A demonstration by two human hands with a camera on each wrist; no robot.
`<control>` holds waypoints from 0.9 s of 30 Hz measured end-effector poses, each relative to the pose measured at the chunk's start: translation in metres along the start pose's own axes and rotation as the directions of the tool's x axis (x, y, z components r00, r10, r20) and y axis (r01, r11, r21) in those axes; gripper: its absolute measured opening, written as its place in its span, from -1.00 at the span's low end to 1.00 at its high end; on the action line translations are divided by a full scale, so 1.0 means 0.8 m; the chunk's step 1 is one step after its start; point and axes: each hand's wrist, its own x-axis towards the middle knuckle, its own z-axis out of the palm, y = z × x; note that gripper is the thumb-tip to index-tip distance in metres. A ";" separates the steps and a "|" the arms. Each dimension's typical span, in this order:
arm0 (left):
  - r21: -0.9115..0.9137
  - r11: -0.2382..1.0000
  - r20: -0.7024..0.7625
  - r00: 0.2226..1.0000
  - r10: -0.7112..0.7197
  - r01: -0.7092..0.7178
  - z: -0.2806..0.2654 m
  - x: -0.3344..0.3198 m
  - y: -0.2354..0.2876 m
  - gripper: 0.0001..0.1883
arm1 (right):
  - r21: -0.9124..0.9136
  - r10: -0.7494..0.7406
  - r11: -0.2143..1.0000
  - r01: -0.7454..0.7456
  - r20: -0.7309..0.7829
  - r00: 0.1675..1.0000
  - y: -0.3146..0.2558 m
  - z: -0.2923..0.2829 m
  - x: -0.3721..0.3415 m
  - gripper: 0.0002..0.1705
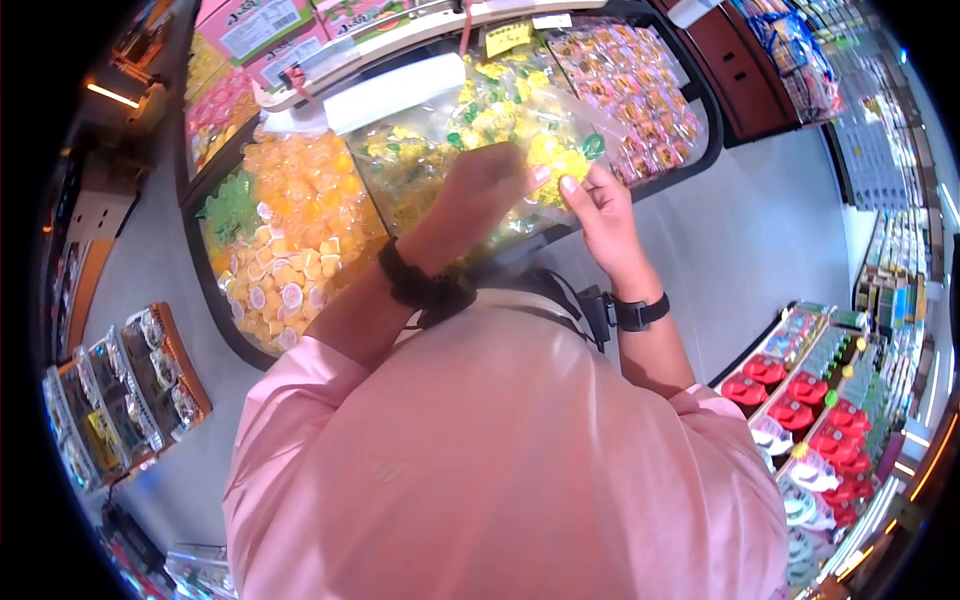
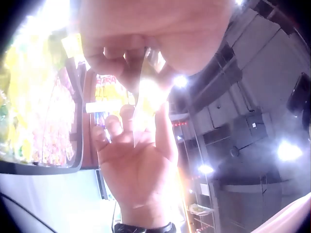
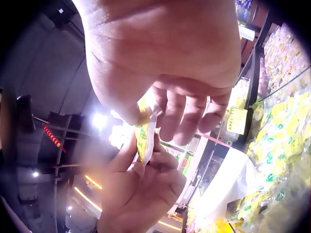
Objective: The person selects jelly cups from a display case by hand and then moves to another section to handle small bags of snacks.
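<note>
In the head view, both hands hold a small yellow packet (image 1: 556, 158) with green print, above a bin of similar packets (image 1: 405, 150). My left hand (image 1: 488, 190) pinches it from the left side, thumb on its near face. From the right, my right hand (image 1: 608, 222) pinches it between thumb and fingers. Edge-on in the right wrist view, the packet (image 3: 142, 141) spans the gap between the right hand (image 3: 165, 53) above and the left hand (image 3: 143, 187) below. Glare washes out the packet (image 2: 149, 92) in the left wrist view.
Orange and yellow wrapped sweets (image 1: 300, 190) fill the bin section on the left, pink-wrapped ones (image 1: 630, 95) the right. A white sheet-like item (image 1: 395, 92) lies across the bin's back. A yellow sign (image 1: 508, 38) stands behind. Shelves with red items (image 1: 800, 410) are at lower right.
</note>
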 end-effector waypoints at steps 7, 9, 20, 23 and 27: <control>0.047 0.998 0.012 0.999 0.048 -0.048 0.020 0.022 0.011 -0.59 | -0.009 -0.029 1.000 0.028 -0.120 0.992 -0.005 -0.015 -0.003 -0.86; 0.105 0.993 -0.008 0.998 0.059 -0.058 0.024 0.029 0.008 -0.53 | 0.028 -0.015 0.999 0.018 -0.115 0.993 -0.004 -0.021 -0.003 -0.86; -0.075 0.995 -0.109 0.992 0.057 -0.066 0.025 0.023 -0.002 -0.64 | 0.097 0.021 0.995 -0.020 -0.006 1.000 -0.004 -0.016 0.016 -0.84; -0.114 0.992 -0.114 0.993 0.032 -0.045 0.017 0.018 -0.001 -0.75 | 0.085 -0.001 0.996 -0.001 0.027 1.000 0.004 -0.011 0.023 -0.83; -0.179 0.984 -0.122 0.992 -0.023 0.001 0.013 0.003 -0.002 -0.86 | -0.030 -0.018 0.999 0.020 0.065 0.998 0.005 -0.005 0.027 -0.86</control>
